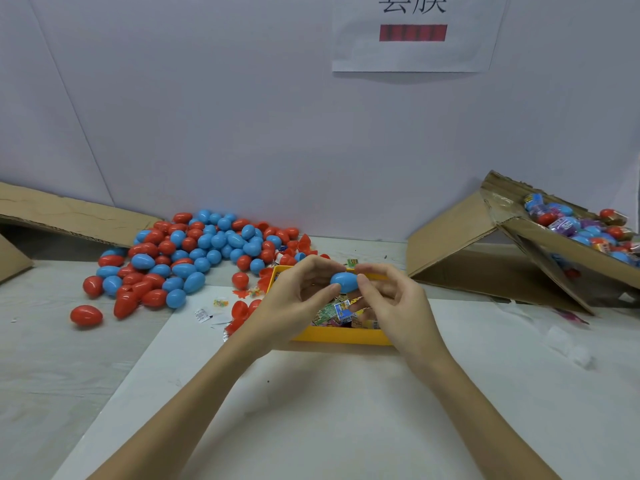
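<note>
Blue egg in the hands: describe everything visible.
The blue egg is smooth, glossy and plastic-looking. It is closed, with no seam I can make out. It lies on its side in the air above the yellow tray. The left hand and right hand pinch its two ends.

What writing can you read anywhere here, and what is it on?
Paper sheet on the wall: two large characters, tops cut off, unreadable; red bar below blurred.
Packets in the yellow tray: print too small.
White slip on the table: too small.
Wrapped eggs in the cardboard box: labels blurred.
</note>
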A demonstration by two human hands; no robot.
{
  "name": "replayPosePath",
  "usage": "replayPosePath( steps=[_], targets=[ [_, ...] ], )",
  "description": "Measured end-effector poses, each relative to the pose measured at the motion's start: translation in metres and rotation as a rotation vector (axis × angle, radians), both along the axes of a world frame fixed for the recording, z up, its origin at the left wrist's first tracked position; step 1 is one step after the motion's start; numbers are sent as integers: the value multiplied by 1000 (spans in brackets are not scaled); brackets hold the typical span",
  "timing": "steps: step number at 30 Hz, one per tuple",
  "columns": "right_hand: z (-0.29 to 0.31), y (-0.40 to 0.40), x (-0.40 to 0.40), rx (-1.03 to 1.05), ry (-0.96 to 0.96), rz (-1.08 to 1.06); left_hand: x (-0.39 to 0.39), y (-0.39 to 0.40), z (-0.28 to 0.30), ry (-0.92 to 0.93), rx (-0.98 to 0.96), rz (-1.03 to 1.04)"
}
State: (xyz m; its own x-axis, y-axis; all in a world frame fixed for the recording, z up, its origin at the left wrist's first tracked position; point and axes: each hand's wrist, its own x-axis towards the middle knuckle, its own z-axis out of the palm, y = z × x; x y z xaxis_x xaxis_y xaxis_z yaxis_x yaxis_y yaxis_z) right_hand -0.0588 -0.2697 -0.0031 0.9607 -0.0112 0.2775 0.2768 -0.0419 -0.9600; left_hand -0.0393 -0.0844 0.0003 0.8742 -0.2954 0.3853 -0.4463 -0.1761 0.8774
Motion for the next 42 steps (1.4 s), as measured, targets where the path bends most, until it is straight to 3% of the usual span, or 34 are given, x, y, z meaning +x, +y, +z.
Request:
replayPosePath(
  steps=[12, 15, 18, 23, 25, 29, 34, 38, 42],
  targets=[
    [-2, -5, 4, -90, -13, -45, -1, -6, 2, -20, -21, 77],
    [-4, -16, 7, -371, -95, -156, 1, -2, 1, 24, 9, 186],
    [-6, -19, 6, -642, -169, -104, 3, -1, -3, 55, 40, 262],
    [-15, -3, 5, -1040, -75, -14, 5, -3, -5, 93, 69, 291],
    [-17, -2, 5, -1006, -89, -47, 6, -2, -6, 85, 82, 278],
    [-16, -6, 7, -736, -178, -144, 7, -1, -7, 60, 71, 220],
    [-13, -11, 7, -645, -172, -220, 3, 0, -2, 127, -39, 157],
    [-13, -9, 5, -654, -197, -223, 0, -1, 0, 24, 2, 205],
    [-14, -2, 2, -786, -202, -60, 1, 2, -2, -65, 66, 222]
  ],
)
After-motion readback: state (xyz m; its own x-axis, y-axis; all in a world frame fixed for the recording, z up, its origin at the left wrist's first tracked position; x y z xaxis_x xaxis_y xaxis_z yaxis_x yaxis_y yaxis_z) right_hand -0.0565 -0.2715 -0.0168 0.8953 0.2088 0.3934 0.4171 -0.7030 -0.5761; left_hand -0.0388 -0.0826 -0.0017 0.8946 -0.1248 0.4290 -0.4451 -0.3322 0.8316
